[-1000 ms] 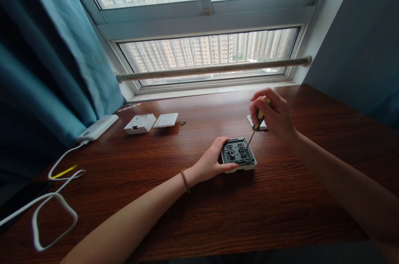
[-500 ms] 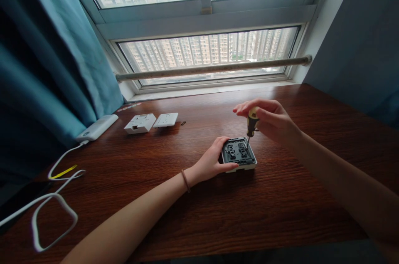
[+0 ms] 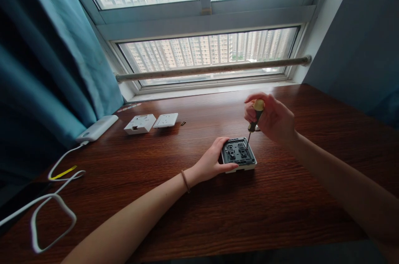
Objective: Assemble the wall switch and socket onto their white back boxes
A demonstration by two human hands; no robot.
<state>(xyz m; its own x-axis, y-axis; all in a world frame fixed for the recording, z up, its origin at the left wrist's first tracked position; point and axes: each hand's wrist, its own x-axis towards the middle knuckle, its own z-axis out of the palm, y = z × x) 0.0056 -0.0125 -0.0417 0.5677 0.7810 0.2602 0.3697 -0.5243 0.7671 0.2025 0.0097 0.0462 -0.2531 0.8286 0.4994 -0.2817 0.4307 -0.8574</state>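
Note:
A square wall switch module [image 3: 238,154] with a dark grey back and white frame lies face down on the wooden desk [image 3: 218,214]. My left hand [image 3: 212,162] grips its left edge, thumb along the front rim. My right hand [image 3: 272,118] is closed round the yellow and black handle of a small screwdriver [image 3: 254,120]. The screwdriver stands nearly upright, and its tip rests on the right part of the module's back.
At the back left of the desk lie a white box [image 3: 140,123], a white socket plate [image 3: 166,120] and a small dark screw [image 3: 183,122]. A white power bank [image 3: 97,127] with a looping white cable [image 3: 52,210] sits by the teal curtain [image 3: 46,60]. The window sill runs behind.
My right hand has shifted its grip on the screwdriver handle, with the fingers pulled in and the handle tilted slightly right. The tip stays on the module. My left hand has not moved.

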